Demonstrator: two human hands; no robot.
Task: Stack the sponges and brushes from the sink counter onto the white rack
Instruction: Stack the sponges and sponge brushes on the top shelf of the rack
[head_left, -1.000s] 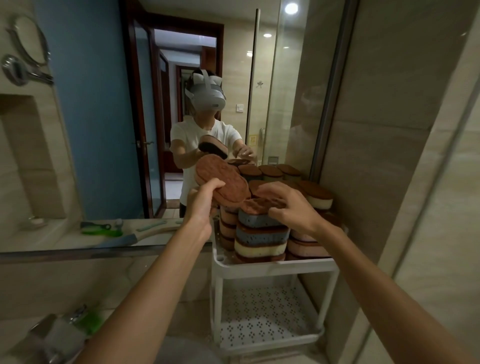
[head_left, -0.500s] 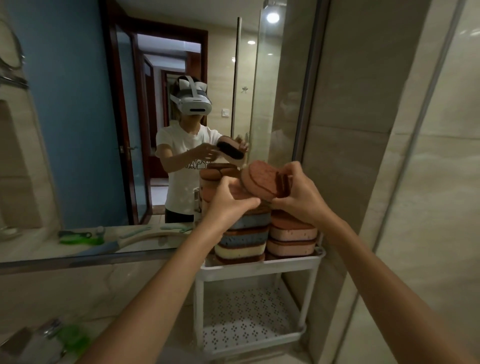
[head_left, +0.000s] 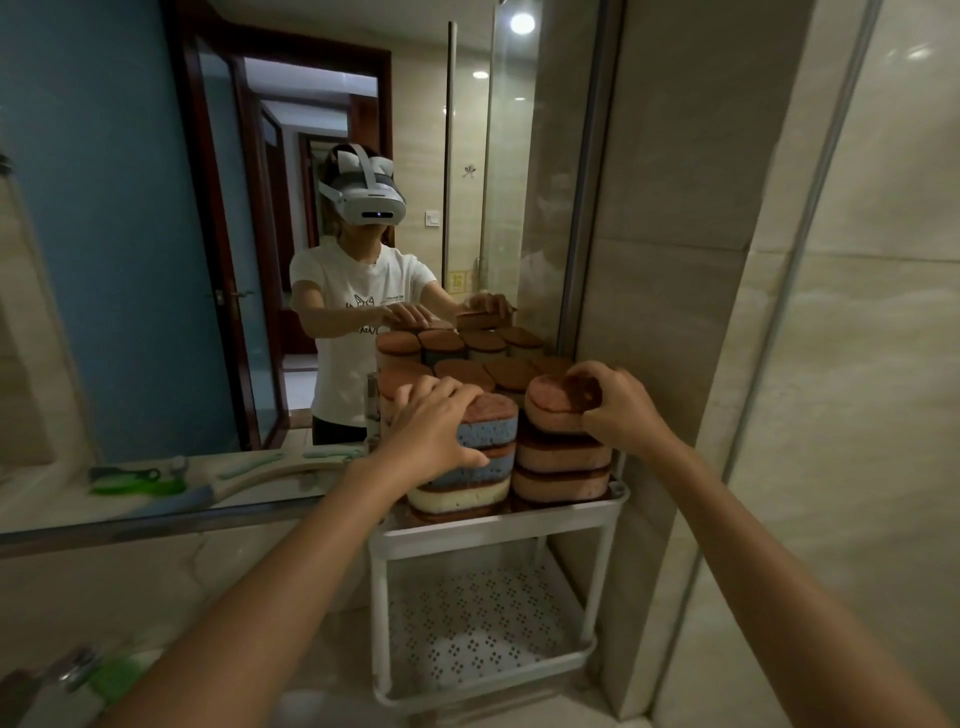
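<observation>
White plastic is my landmark: the white rack, its perforated lower shelf bare. On its top tier I count two front stacks: four sponges in the left stack, three in the right stack. Half a second ago both my hands held the brown-topped pink sponge in the air; now it crowns the right stack, my right hand curled on it, while my left hand lies flat, steadying its neighbour. One more placed. Behind the rack are more sponges, uncountable against the mirror; brushes reflected there show the bench isn't cleared.
</observation>
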